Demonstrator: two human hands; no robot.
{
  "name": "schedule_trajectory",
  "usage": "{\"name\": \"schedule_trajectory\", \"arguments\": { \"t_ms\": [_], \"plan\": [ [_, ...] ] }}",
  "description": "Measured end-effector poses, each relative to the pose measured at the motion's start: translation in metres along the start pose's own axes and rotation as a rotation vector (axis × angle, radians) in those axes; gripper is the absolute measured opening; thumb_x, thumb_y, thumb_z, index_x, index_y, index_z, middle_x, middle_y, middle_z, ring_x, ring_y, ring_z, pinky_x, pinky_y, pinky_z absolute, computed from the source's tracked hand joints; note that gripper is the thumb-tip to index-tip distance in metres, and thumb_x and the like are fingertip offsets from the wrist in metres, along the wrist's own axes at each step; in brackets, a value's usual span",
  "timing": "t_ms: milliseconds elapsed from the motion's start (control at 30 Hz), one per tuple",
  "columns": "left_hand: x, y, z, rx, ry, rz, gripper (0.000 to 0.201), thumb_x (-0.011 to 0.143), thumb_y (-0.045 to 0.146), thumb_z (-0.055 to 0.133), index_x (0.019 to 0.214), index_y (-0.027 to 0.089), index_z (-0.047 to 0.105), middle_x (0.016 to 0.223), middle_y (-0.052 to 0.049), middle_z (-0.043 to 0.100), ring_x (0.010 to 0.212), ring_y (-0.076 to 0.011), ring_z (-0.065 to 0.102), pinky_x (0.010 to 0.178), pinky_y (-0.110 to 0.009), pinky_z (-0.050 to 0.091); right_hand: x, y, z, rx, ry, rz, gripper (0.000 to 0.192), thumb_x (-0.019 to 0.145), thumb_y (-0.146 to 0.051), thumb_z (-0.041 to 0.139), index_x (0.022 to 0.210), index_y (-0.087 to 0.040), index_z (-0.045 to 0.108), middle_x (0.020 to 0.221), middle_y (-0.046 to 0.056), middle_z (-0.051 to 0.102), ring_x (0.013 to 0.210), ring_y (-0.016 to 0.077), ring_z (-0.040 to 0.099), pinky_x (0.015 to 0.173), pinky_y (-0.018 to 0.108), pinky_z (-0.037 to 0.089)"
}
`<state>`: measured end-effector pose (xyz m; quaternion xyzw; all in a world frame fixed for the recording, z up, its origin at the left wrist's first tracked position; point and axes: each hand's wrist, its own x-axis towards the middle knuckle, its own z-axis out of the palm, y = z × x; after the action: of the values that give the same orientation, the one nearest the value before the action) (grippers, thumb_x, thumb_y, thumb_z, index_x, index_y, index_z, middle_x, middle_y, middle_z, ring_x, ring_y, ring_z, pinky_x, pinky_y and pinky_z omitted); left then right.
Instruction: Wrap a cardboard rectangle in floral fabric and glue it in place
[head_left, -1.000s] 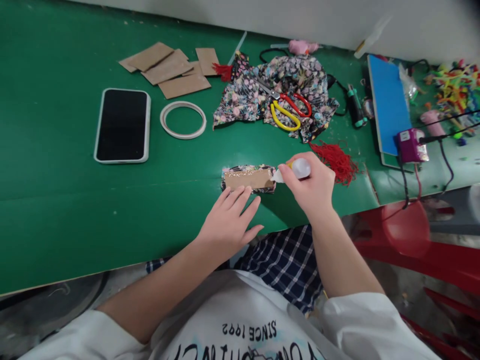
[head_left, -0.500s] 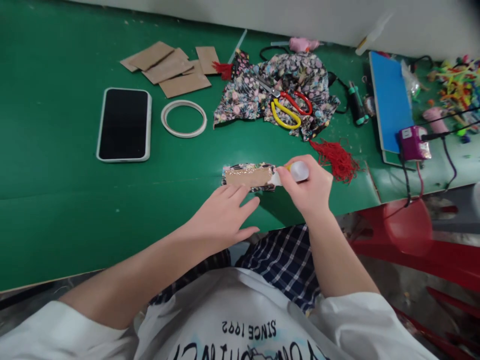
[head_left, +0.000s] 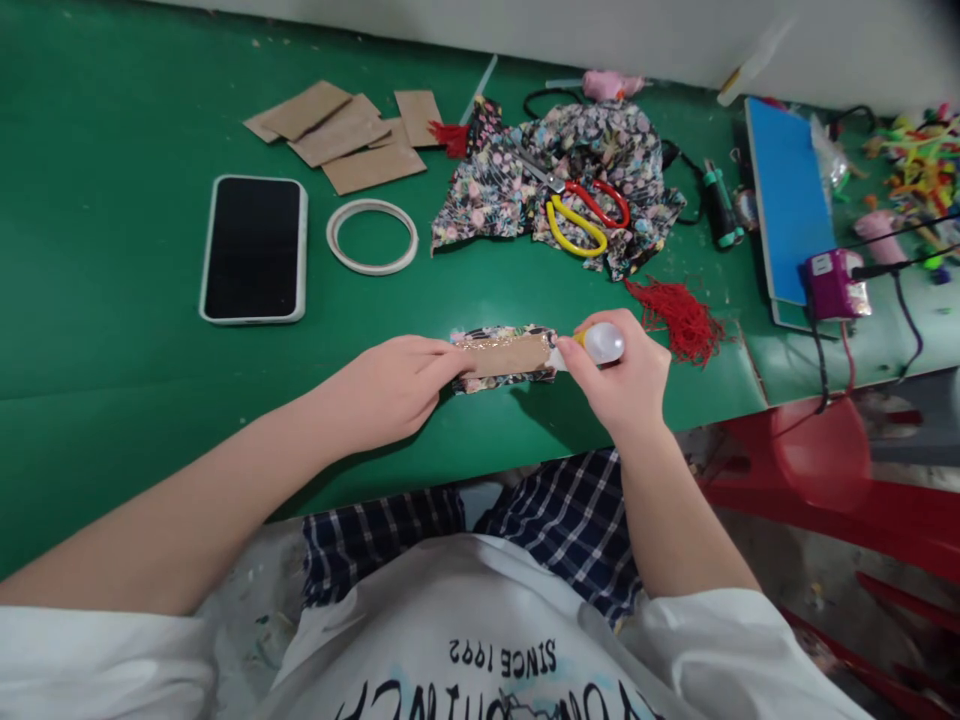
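Note:
A brown cardboard strip (head_left: 510, 356) lies on a piece of dark floral fabric (head_left: 491, 386) near the table's front edge. Shiny wet glue runs along the strip's far side. My left hand (head_left: 397, 385) grips the strip's left end, the thumb on top and the other fingers closed at that end. A white glue bottle with a bit of yellow (head_left: 604, 343) is in my right hand (head_left: 634, 375), fingers wrapped round it. Its nozzle points left and meets the right end of the strip.
Behind my hands lie a phone (head_left: 255, 250), a tape roll (head_left: 335, 240), cardboard pieces (head_left: 375, 170) and crumpled floral fabric (head_left: 480, 205) with scissors (head_left: 576, 240) on it. A red tassel (head_left: 682, 320), a screwdriver (head_left: 721, 210), a blue board (head_left: 787, 200) and a purple box (head_left: 832, 285) are at right.
My left hand has moved left and away from the strip's near edge to take hold of its left end. The right hand keeps the glue bottle at the right end.

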<state>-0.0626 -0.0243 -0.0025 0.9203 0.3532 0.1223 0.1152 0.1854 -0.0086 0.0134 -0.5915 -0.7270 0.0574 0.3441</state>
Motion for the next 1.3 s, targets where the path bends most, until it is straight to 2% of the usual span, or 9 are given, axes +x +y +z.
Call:
{"name": "schedule_trajectory", "arguments": {
  "t_ms": [100,233,367,467,733,833,1100,1200,1300],
  "plan": [
    [0.002,-0.001,0.003,-0.024,0.015,0.014,0.036,0.085,0.010,0.028,0.110,0.012,0.054,0.107,-0.011,0.062,0.097,-0.0207,0.059,0.084,-0.036,0.048,-0.001,-0.011,0.006,0.013,-0.024,-0.021,0.033,0.073,-0.054,0.056,0.073,-0.021,0.055,0.064,-0.002,0.063,0.056,0.0116,0.056,0.055,0.024,0.041],
    [0.001,0.000,0.004,-0.075,0.031,-0.050,0.035,0.085,0.010,0.027,0.110,0.013,0.051,0.103,-0.009,0.064,0.095,-0.0210,0.060,0.081,-0.034,0.048,-0.002,-0.034,0.021,0.075,-0.070,-0.018,0.035,0.073,-0.056,0.055,0.074,-0.021,0.055,0.065,-0.001,0.064,0.057,0.0113,0.057,0.054,0.023,0.040],
    [0.000,-0.001,0.002,-0.085,-0.021,-0.101,0.040,0.083,0.011,0.030,0.119,0.015,0.045,0.102,-0.008,0.064,0.091,-0.0213,0.062,0.073,-0.031,0.049,-0.004,-0.047,0.029,0.127,-0.116,0.000,0.035,0.073,-0.056,0.055,0.075,-0.021,0.056,0.065,-0.002,0.064,0.056,0.0110,0.057,0.055,0.023,0.040],
    [0.000,-0.001,0.001,-0.072,-0.055,-0.111,0.041,0.082,0.012,0.031,0.121,0.016,0.044,0.104,-0.007,0.065,0.091,-0.0209,0.062,0.073,-0.031,0.049,-0.005,-0.040,0.025,0.097,-0.077,0.037,0.034,0.074,-0.055,0.055,0.074,-0.021,0.056,0.064,-0.002,0.064,0.057,0.0114,0.058,0.054,0.023,0.041],
    [0.001,-0.002,0.003,-0.064,-0.069,-0.110,0.039,0.083,0.012,0.031,0.119,0.017,0.045,0.110,-0.005,0.064,0.097,-0.0202,0.060,0.079,-0.032,0.048,-0.007,0.008,0.002,-0.009,0.179,0.145,0.031,0.075,-0.051,0.056,0.069,-0.021,0.056,0.058,-0.002,0.059,0.052,0.0108,0.053,0.052,0.024,0.040],
    [0.001,-0.003,0.002,-0.058,-0.051,-0.097,0.038,0.083,0.012,0.031,0.118,0.016,0.046,0.109,-0.005,0.065,0.094,-0.0208,0.061,0.077,-0.032,0.048,-0.008,0.002,0.005,0.015,0.172,0.141,0.031,0.075,-0.051,0.056,0.069,-0.021,0.055,0.058,-0.002,0.059,0.052,0.0109,0.054,0.052,0.024,0.040],
    [0.003,0.000,-0.002,-0.064,-0.046,-0.102,0.039,0.081,0.012,0.031,0.118,0.017,0.044,0.096,-0.004,0.067,0.084,-0.0207,0.062,0.071,-0.031,0.047,-0.014,-0.050,0.035,0.153,0.022,0.121,0.032,0.073,-0.054,0.055,0.072,-0.022,0.055,0.064,-0.001,0.064,0.057,0.0125,0.059,0.056,0.024,0.043],
    [0.002,-0.001,-0.002,-0.072,-0.061,-0.119,0.039,0.081,0.012,0.032,0.117,0.017,0.044,0.100,-0.004,0.066,0.087,-0.0204,0.062,0.073,-0.031,0.047,-0.014,-0.044,0.031,0.118,0.052,0.130,0.032,0.074,-0.053,0.055,0.071,-0.021,0.056,0.063,-0.001,0.063,0.057,0.0123,0.058,0.055,0.024,0.042],
    [0.002,-0.001,-0.001,-0.074,-0.081,-0.138,0.039,0.082,0.013,0.032,0.118,0.017,0.044,0.106,-0.004,0.065,0.092,-0.0204,0.061,0.075,-0.031,0.047,-0.012,-0.024,0.019,0.028,0.121,0.161,0.032,0.074,-0.053,0.055,0.071,-0.021,0.056,0.061,-0.001,0.062,0.055,0.0120,0.056,0.054,0.024,0.041]
  ]
}}
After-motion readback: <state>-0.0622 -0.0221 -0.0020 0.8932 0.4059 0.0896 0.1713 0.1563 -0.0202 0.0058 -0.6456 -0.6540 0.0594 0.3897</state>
